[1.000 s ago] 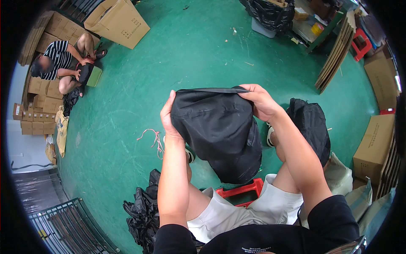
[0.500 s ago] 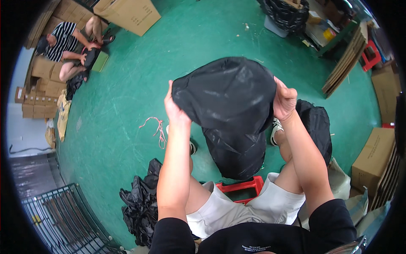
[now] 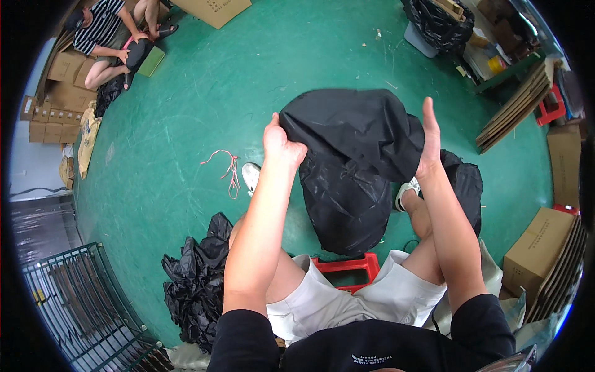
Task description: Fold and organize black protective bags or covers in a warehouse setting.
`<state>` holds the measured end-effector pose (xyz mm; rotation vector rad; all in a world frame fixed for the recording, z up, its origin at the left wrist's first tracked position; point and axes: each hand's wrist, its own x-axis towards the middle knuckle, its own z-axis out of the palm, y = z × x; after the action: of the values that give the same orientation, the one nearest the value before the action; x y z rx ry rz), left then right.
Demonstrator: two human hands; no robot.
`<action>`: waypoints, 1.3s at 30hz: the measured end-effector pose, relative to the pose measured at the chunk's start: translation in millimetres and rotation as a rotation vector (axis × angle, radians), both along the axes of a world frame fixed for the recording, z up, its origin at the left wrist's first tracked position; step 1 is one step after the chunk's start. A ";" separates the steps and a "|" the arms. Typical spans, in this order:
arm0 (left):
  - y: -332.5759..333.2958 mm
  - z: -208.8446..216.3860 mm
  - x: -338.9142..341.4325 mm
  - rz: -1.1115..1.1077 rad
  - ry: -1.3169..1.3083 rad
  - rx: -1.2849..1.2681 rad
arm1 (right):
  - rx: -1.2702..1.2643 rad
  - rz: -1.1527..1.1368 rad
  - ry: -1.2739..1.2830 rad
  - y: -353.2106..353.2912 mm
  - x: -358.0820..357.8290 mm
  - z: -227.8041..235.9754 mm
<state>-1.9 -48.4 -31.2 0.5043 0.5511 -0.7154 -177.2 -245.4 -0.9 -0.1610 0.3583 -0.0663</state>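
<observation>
Your 2 hands have changed their pose at the black cloth (image 3: 353, 127). 0.5 seconds ago it was spread wide and rounded between them; now it has slumped into soft folds, with its right end drooping beside your right hand (image 3: 430, 146). I judge that this means the cloth is slacker, and its edge is less controlled than before.

Your left hand (image 3: 282, 144) is at the left edge, partly hidden by it, so I cannot tell if this grip is clamped. Your right hand had bent fingers before; now 1 straight digit points to the far side, and I cannot tell if this grip pinches the cloth.

The cloth lies between your hands, on the far side of a near black part (image 3: 344, 211), which is between your shoes (image 3: 251, 177). Whether they are 1 piece, I cannot tell.
</observation>
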 end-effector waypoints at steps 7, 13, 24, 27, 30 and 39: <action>-3.9 0.4 -1.0 -0.045 -0.022 -0.062 | -0.191 -0.054 0.201 -17.6 -4.7 -11.4; 1.6 2.6 4.3 -0.088 -0.160 -0.249 | -0.256 -0.250 -0.084 -12.6 -8.8 26.7; -22.6 19.5 -20.7 -0.193 -0.295 -0.109 | -0.345 -0.084 0.220 2.9 -2.4 6.7; -33.9 0.2 -32.9 -0.418 -0.316 -0.002 | -0.291 -0.085 0.232 3.3 4.6 6.2; -44.0 -16.6 -36.9 -0.550 -0.159 0.098 | -0.331 -0.213 0.407 -15.6 4.6 6.5; -44.0 11.9 -15.2 -0.249 -0.367 -0.219 | -0.414 -0.358 0.020 -61.3 13.7 -1.8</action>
<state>-17.1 -92.4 -19.3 0.4883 0.0642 -0.8847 -163.4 -306.7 -2.7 -0.5060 0.3876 -0.4946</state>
